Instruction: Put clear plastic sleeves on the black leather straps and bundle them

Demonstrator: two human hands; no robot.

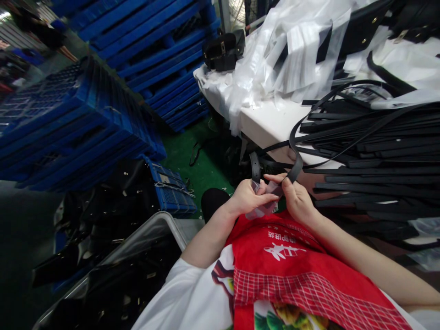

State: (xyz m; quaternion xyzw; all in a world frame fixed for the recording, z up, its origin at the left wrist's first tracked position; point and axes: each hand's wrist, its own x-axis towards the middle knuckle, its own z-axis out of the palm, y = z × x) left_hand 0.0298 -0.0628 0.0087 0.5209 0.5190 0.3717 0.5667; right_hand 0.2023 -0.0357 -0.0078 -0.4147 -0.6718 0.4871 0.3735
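A black strap with punched holes near one end is held between my two hands in front of the red apron. My left hand is closed around clear plastic film and the strap's short end, which sticks up above the fingers. My right hand pinches the strap between thumb and fingers, close to the film. From there the strap loops up and back over the table edge. Part of the film is hidden by my fingers.
On my right, a white table bears many black straps and a heap of clear plastic bags. A black bag sits at its far corner. Blue pallets stand left, and a grey-rimmed bin holds black items.
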